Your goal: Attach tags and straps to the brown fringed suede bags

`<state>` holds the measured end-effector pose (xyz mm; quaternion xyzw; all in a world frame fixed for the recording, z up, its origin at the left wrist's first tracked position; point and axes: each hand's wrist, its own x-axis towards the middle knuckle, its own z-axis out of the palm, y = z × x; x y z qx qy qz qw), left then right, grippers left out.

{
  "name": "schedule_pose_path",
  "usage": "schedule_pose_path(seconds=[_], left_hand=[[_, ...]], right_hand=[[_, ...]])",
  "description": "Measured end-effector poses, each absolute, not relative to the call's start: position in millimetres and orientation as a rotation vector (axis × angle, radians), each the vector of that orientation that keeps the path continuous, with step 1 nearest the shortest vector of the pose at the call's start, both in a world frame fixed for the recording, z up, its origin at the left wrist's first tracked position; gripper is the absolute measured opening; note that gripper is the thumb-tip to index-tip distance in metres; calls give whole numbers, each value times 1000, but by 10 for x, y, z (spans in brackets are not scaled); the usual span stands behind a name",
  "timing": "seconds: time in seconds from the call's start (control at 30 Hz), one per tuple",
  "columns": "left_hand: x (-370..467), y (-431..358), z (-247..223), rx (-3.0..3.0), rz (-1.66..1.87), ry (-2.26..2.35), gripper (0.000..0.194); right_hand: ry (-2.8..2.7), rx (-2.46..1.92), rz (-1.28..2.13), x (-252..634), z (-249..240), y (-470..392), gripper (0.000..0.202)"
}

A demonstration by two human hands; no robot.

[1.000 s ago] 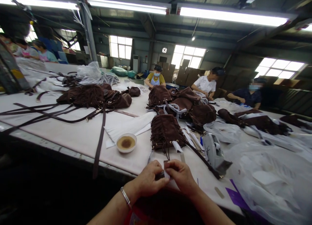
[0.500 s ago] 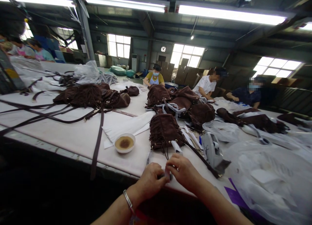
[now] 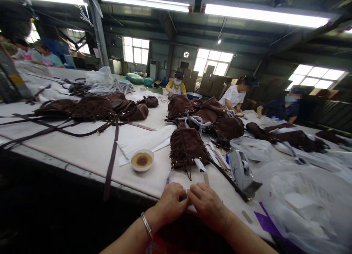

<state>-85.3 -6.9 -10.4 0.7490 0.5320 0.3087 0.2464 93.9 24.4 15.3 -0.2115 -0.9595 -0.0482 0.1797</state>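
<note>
At the near table edge, my left hand (image 3: 173, 202) and my right hand (image 3: 205, 202) meet, fingers pinched together. Between their fingertips a small pale strip (image 3: 186, 192) barely shows; the fingers hide most of it. A silver bangle (image 3: 146, 224) circles my left wrist. Just beyond the hands lies a dark brown fringed bag (image 3: 187, 146), its drawstring ends and a white tag (image 3: 200, 165) pointing towards me. To its left is a white bowl (image 3: 142, 160) of yellowish-brown stuff, with a dark patch in the middle.
Behind the bag is a pile of brown bags (image 3: 206, 113); more fringed bags (image 3: 93, 107) with long straps lie left. A grey tape dispenser (image 3: 242, 171) and a large clear plastic bag (image 3: 308, 210) are on the right. Several co-workers (image 3: 177, 86) are around the table.
My hands have drawn closer together, and my right hand has turned lower over the strip, which shows less now. The view has shifted slightly; the brown bag has stayed put.
</note>
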Motion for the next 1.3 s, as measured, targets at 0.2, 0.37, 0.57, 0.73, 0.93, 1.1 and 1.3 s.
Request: schedule_pose_path(seconds=[0.2,0.37,0.57,0.73,0.93,1.1,1.3], left_hand=[[-836,-95,-77,2149,832,1421,21],[-835,-128,-80,2259,822,1398,15],[-852,-147,-70,2302,794,1391,16],[-857,-146,-42,2245,749,1417,18],[-893,-91,-22,2242,672,1444,24],[-877,-52,7,2244,583,1460,22],[-853,-8,31,1955,677,1411,26]], right_hand=[[-2713,-818,525,961,353,423,19],[-2782,-1043,608,866,568,561,12],[-3021,-960,688,851,608,608,11],[-2982,-900,392,905,444,506,15],[-2818,-744,-95,981,225,348,14],[-2729,-646,-242,1006,137,287,13],[-2640,-651,-241,1095,97,164,20]])
